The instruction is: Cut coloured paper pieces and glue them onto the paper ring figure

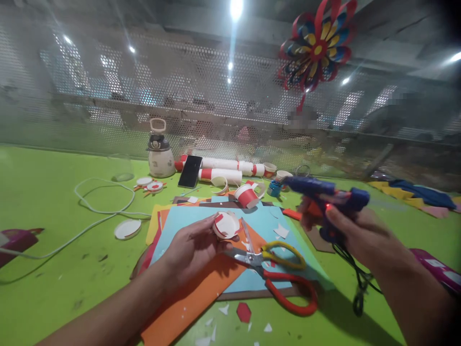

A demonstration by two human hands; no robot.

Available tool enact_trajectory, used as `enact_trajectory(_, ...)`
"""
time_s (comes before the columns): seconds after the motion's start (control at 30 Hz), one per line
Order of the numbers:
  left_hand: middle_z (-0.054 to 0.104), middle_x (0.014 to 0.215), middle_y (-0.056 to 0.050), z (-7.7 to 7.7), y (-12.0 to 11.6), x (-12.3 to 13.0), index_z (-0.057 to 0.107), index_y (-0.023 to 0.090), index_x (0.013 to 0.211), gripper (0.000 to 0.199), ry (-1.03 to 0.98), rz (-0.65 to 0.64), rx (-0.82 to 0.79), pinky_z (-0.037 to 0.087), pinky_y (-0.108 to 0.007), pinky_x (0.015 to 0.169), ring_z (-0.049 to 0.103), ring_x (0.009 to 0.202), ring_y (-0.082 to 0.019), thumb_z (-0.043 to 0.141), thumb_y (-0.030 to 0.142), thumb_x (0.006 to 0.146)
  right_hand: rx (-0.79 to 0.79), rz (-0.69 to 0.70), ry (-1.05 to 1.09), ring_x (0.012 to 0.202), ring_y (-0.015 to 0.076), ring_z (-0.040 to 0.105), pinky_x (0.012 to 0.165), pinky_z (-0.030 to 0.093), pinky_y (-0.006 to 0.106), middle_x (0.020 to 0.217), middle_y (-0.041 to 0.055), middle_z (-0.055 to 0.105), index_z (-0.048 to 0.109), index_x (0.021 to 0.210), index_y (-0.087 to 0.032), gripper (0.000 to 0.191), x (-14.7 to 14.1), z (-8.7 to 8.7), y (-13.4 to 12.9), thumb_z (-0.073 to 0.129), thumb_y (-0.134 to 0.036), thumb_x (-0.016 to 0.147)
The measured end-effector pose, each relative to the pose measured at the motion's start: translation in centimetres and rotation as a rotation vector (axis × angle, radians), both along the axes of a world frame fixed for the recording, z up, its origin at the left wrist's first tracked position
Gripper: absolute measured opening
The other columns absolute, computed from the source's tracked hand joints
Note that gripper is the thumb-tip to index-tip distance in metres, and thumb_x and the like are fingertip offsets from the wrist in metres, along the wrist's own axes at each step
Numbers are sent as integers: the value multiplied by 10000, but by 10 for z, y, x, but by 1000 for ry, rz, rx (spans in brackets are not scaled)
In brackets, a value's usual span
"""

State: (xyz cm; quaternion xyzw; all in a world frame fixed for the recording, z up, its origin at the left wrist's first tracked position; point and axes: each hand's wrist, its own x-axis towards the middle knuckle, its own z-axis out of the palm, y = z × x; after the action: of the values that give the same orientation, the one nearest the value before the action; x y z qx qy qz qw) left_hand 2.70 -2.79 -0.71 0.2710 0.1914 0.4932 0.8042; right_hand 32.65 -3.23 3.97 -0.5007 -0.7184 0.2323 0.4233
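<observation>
In the head view, your left hand point(196, 247) is reaching out over the stacked paper, its fingers curling partly closed around the edge of a small round white piece point(226, 227) with red patches, which you are keeping above the blue sheet point(190, 216). Your right hand point(351, 233) is wrapping its fingers around the grip of a blue glue gun point(313, 185), whose small red light is glowing; you are holding it above the table point(90, 288) with the nozzle pointing left, its dark cord point(355, 264) hanging below.

Between your hands, scissors point(254, 258) with one yellow and one red handle are lying with blades spread, one blade reaching close to your left fingers; whether they are touching, you cannot tell. An orange strip point(190, 302) is lying under the scissors, and a red hexagon point(244, 312) is resting among white scraps nearer you. Beyond the sheet's middle, a red-and-white cup point(247, 196) is tipping sideways. Farther back, a phone point(190, 171) is leaning near white tubes point(221, 176), with a bottle point(161, 156) standing to their left.
</observation>
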Motion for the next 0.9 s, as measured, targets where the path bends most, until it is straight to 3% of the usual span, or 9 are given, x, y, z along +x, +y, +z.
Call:
enact_trajectory(0.03, 604, 829, -114, 0, 0, 0, 659, 73, 825, 228, 4, 6, -17, 478, -323, 688, 564, 734, -177, 486, 201, 899, -77, 125, -78, 805, 244, 682, 701, 550, 356, 956, 123, 714, 663, 1050, -169, 375, -11, 3, -6, 503, -467, 889)
enact_trajectory(0.13, 622, 886, -139, 0, 2, 0, 666, 60, 860, 234, 17, 5, -26, 480, -311, 668, 574, 773, -188, 483, 201, 902, -181, 200, -287, 807, 225, 678, 697, 545, 317, 916, 79, 723, 697, 985, -217, 346, -39, 10, -18, 491, -481, 902)
enact_trajectory(0.27, 629, 909, -146, -4, 5, 0, 674, 54, 888, 246, 24, 6, -1, 482, -316, 680, 582, 802, -196, 472, 193, 909, -19, 163, -441, 736, 210, 659, 631, 519, 279, 809, 48, 714, 701, 857, -232, 296, -58, 13, -21, 510, -456, 893)
enact_trajectory(0.5, 636, 891, -140, -6, 5, 0, 692, 45, 905, 246, -36, -52, -48, 478, -311, 677, 581, 790, -190, 482, 175, 900, 36, 161, -588, 757, 214, 665, 637, 500, 280, 881, 39, 719, 662, 866, -249, 265, -57, 7, -18, 449, -394, 925)
enact_trajectory(0.6, 636, 923, -144, -7, 5, 0, 685, 38, 983, 252, -14, -55, -59, 479, -312, 693, 584, 821, -201, 496, 181, 896, 19, 151, -582, 781, 207, 664, 647, 508, 277, 887, 38, 709, 658, 900, -249, 288, -54, 2, -17, 424, -414, 935)
enact_trajectory(0.9, 630, 924, -157, -11, 3, 0, 688, 37, 955, 252, 36, -67, -26, 488, -324, 710, 578, 824, -212, 496, 187, 895, -15, 185, -543, 773, 200, 657, 630, 507, 259, 866, 38, 694, 637, 817, -239, 277, -57, -2, -19, 422, -363, 940)
